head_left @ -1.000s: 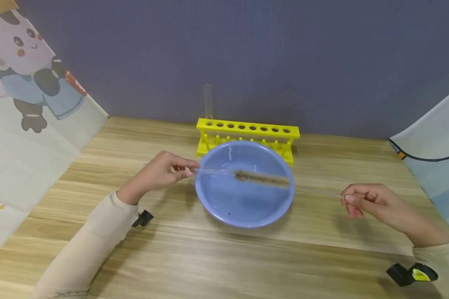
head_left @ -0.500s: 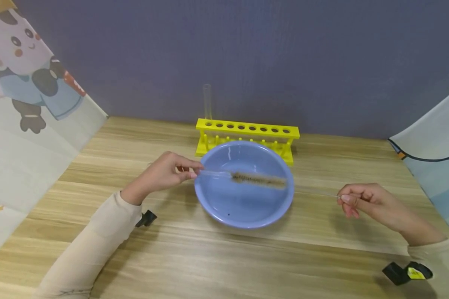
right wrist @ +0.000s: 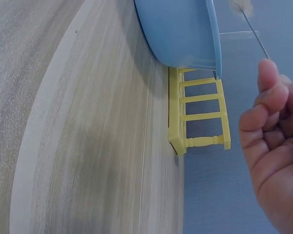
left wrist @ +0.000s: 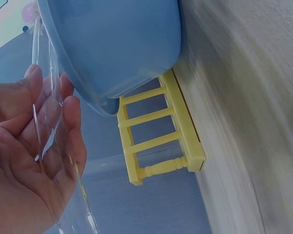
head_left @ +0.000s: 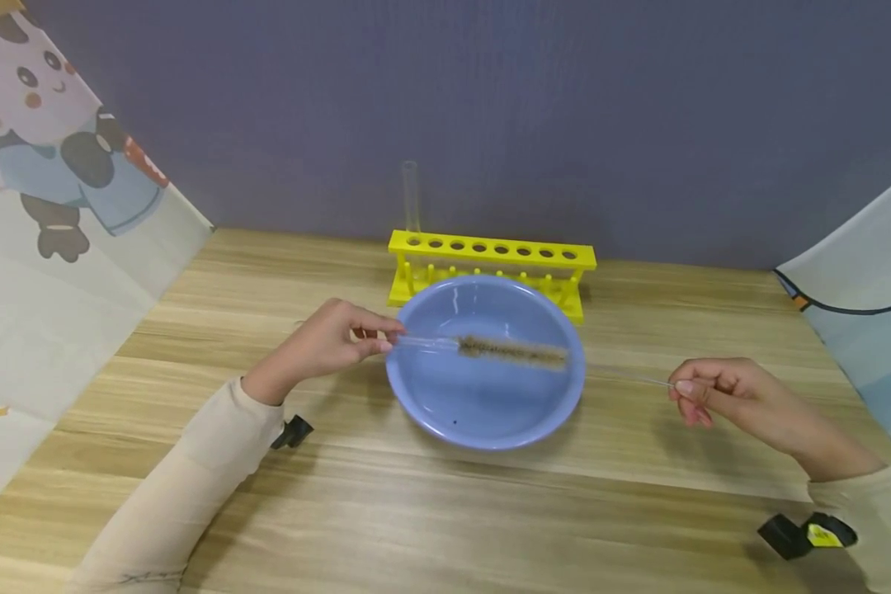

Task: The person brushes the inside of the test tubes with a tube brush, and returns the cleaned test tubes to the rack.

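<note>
Over the blue basin point(head_left: 483, 425), my left hand point(head_left: 327, 342) pinches a clear test tube point(head_left: 426, 342) between thumb and fingers, its mouth facing right. In the left wrist view the tube point(left wrist: 51, 63) runs across the palm. The brown bristles of a test tube brush point(head_left: 512, 351) lie in line with the tube, their tip at its mouth. How far the tip sits inside is hard to tell. On the right, my right hand point(head_left: 742, 404) pinches the far end of the brush's thin twisted wire handle point(right wrist: 256, 36) between thumb and forefinger.
Behind the basin stands a yellow test tube rack point(head_left: 490, 248), partly hidden by it. Another clear test tube point(head_left: 412, 198) is upright in its leftmost hole. A wood-grain table point(head_left: 445, 520) meets a dark wall point(head_left: 490, 107), with printed sheets on both sides.
My left hand has shifted slightly right with the tube. The right hand and brush have moved slightly left. The bristles look less blurred now.
</note>
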Motion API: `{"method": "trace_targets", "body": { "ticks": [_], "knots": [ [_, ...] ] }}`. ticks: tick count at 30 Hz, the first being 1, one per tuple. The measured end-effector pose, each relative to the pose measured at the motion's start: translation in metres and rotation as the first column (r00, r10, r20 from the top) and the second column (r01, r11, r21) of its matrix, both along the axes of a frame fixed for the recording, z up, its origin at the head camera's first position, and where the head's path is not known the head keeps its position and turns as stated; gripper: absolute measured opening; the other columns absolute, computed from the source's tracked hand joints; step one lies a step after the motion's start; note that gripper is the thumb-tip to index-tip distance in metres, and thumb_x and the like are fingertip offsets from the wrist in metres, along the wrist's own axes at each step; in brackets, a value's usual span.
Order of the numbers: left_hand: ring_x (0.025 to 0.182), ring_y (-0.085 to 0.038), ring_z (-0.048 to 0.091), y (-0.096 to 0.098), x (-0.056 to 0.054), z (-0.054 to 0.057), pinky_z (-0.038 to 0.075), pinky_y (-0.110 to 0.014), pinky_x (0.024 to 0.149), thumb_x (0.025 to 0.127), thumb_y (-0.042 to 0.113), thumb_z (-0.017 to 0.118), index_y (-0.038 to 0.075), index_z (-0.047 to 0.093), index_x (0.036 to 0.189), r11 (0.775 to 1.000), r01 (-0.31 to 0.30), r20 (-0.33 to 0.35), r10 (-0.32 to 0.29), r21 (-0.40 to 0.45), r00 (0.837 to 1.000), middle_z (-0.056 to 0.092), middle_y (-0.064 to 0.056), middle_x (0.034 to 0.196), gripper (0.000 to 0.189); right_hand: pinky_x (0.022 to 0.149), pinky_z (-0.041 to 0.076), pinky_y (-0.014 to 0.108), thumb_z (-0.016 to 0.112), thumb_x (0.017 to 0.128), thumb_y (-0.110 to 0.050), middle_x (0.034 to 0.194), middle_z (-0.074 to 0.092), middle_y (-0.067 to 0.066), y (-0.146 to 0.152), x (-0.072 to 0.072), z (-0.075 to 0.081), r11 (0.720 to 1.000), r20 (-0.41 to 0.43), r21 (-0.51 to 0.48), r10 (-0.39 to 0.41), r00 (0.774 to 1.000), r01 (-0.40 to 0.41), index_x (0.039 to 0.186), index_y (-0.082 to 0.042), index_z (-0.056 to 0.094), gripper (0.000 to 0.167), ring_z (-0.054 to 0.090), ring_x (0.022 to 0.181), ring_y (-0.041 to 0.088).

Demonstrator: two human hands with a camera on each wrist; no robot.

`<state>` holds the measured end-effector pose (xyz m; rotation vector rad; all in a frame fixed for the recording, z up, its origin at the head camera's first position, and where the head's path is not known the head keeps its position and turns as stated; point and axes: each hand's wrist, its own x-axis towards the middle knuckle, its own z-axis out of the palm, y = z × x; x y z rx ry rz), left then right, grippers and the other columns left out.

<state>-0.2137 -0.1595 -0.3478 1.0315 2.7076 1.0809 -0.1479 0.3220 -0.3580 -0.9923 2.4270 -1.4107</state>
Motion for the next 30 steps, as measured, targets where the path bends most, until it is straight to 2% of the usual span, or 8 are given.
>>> {"method": "trace_targets", "body": {
  "ticks": [8,10,12,15,18,20,25,30],
  "knots": [
    [0.069,-0.012,0.058,0.0,0.0,-0.001,0.047,-0.026,0.058,0.083,0.005,0.07,0.006,0.071,0.11,1.0,-0.002,0.001,0.002,-0.001,1.0,0.073,-0.005,0.093,0.026,0.043,0.035,0.027,0.041,0.091,0.018,0.065,0.051,0.001,-0.007,0.003,-0.004,0.999,-0.141,0.017,-0.035,0.989,0.038,0.092,-0.01,0.06,0.034,0.045,0.054,0.011],
    [0.067,-0.012,0.057,0.0,0.0,0.0,0.046,-0.026,0.057,0.083,0.004,0.07,0.006,0.071,0.11,1.0,-0.005,0.001,0.005,0.005,1.0,0.073,-0.006,0.092,0.027,0.042,0.033,0.025,0.044,0.09,0.018,0.064,0.051,-0.003,-0.01,0.005,-0.005,0.996,-0.198,0.032,-0.076,0.977,0.084,0.091,-0.012,0.061,0.034,0.043,0.052,0.009],
    [0.067,-0.012,0.057,0.0,0.001,0.0,0.047,-0.026,0.057,0.083,0.004,0.07,0.006,0.071,0.109,1.0,-0.013,0.001,0.013,0.011,1.0,0.073,-0.006,0.092,0.027,0.041,0.031,0.022,0.049,0.09,0.015,0.064,0.05,-0.008,-0.014,0.008,-0.005,0.985,-0.279,0.068,-0.134,0.951,0.159,0.089,-0.015,0.06,0.033,0.04,0.05,0.006],
    [0.067,-0.012,0.058,0.0,0.002,0.001,0.048,-0.027,0.058,0.083,0.005,0.07,0.005,0.071,0.11,1.0,-0.024,0.004,0.024,0.01,1.0,0.073,-0.005,0.092,0.027,0.042,0.03,0.016,0.057,0.088,0.01,0.066,0.05,-0.014,-0.019,0.011,-0.005,0.951,-0.44,0.147,-0.182,0.879,0.27,0.088,-0.02,0.06,0.029,0.038,0.051,0.0],
    [0.066,-0.012,0.057,0.0,0.002,0.002,0.047,-0.027,0.058,0.084,0.006,0.07,0.007,0.071,0.109,0.999,-0.048,0.004,0.048,-0.001,0.999,0.073,-0.003,0.092,0.026,0.046,0.032,0.011,0.061,0.088,0.002,0.07,0.056,-0.014,-0.022,0.012,-0.005,0.919,-0.6,0.195,-0.164,0.783,0.342,0.091,-0.018,0.062,0.02,0.043,0.055,-0.004],
    [0.065,-0.013,0.056,0.001,0.003,0.003,0.046,-0.027,0.057,0.084,0.007,0.07,0.008,0.071,0.109,0.998,-0.058,0.004,0.058,-0.008,0.998,0.073,-0.002,0.092,0.025,0.05,0.036,0.01,0.057,0.094,-0.009,0.073,0.062,-0.01,-0.023,0.011,-0.006,0.913,-0.679,0.195,-0.138,0.722,0.358,0.093,-0.012,0.064,0.008,0.051,0.059,-0.002],
    [0.061,-0.015,0.053,0.001,0.005,0.005,0.042,-0.024,0.052,0.084,0.007,0.07,0.007,0.071,0.109,0.999,-0.052,0.032,0.053,-0.009,0.998,0.073,-0.005,0.093,0.026,0.064,0.044,0.008,0.037,0.1,-0.038,0.077,0.067,0.0,-0.023,0.006,-0.01,0.921,-0.811,0.141,-0.102,0.576,0.363,0.091,-0.003,0.067,0.047,0.061,0.068,0.005],
    [0.053,-0.012,0.046,0.001,0.006,0.005,0.036,-0.022,0.046,0.084,0.006,0.069,0.007,0.071,0.11,0.999,-0.029,0.055,0.03,-0.015,0.998,0.073,-0.006,0.094,0.026,0.059,0.044,0.015,0.036,0.102,-0.037,0.07,0.06,-0.004,-0.024,0.002,-0.013,0.931,-0.893,0.109,-0.062,0.445,0.349,0.087,-0.003,0.065,0.047,0.053,0.059,0.005]
  ]
}}
